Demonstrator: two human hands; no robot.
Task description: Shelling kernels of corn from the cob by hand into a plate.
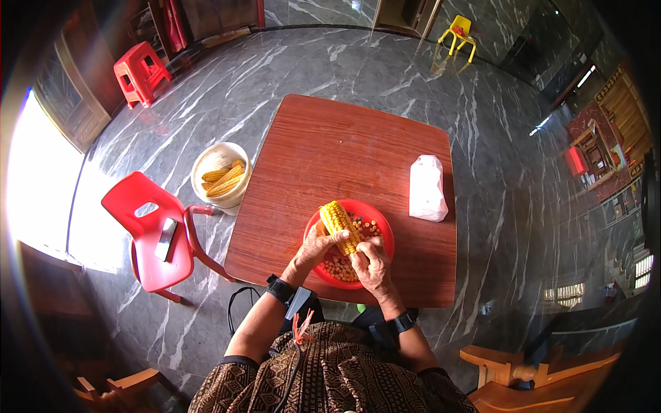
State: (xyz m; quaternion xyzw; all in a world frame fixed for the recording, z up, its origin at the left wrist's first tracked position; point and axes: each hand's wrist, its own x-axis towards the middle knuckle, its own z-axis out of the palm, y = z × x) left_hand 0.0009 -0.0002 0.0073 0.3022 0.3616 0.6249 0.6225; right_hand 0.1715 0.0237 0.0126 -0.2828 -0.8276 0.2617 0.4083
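Note:
My left hand (318, 246) is wrapped round a yellow corn cob (337, 219), its thumb lying across the kernels. The cob is tilted, its upper end pointing away from me. My right hand (373, 267) is closed at the cob's near end, fingers pressed against the kernels there; whether a loose kernel is between them is hidden. Both hands are over a red bowl (390, 241) on the brown table. Loose corn kernels (339, 267) lie in the bowl, some pale yellow, some darker.
A white tissue pack (427, 188) stands on the wooden table (330, 144) at the right. Left of the table, a white bucket (234, 153) holds several cobs (224, 180). A red chair (162, 261) carries a dark flat object (166, 239). Farther off stand a red stool (141, 72) and a yellow chair (460, 31).

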